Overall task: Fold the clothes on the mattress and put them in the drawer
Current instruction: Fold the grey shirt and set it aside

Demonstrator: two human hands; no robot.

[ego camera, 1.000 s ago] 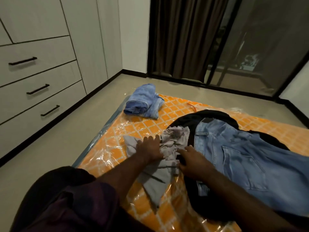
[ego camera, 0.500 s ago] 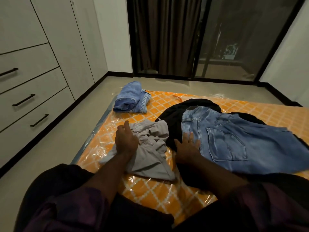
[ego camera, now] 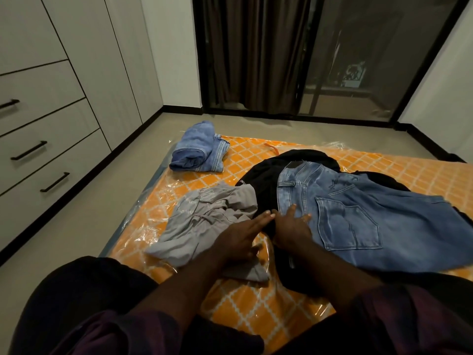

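On the orange mattress (ego camera: 256, 311) lie four garments, one folded blue piece (ego camera: 198, 151), one crumpled grey one (ego camera: 204, 221), one black one (ego camera: 266, 180) under one pair of jeans (ego camera: 371, 216), beside three closed drawers (ego camera: 46, 139); the left hand (ego camera: 238, 237) lies flat over the grey one, fingers straight, its grip holding nothing, and the right hand (ego camera: 291, 226) spreads wide on the jeans' waist.

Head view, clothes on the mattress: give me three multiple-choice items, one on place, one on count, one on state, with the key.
1. Where is the folded blue denim?
A. far left corner of the mattress
B. in a drawer
C. on the floor

2. How many drawer handles show?
A. one
B. three
C. five

3. How does the left hand lie?
A. fist
B. fingers straight
C. pinching cloth

Key: 1 A, it sits at that corner. 2 B, three black bars on the left. 3 B, flat over the grey garment.
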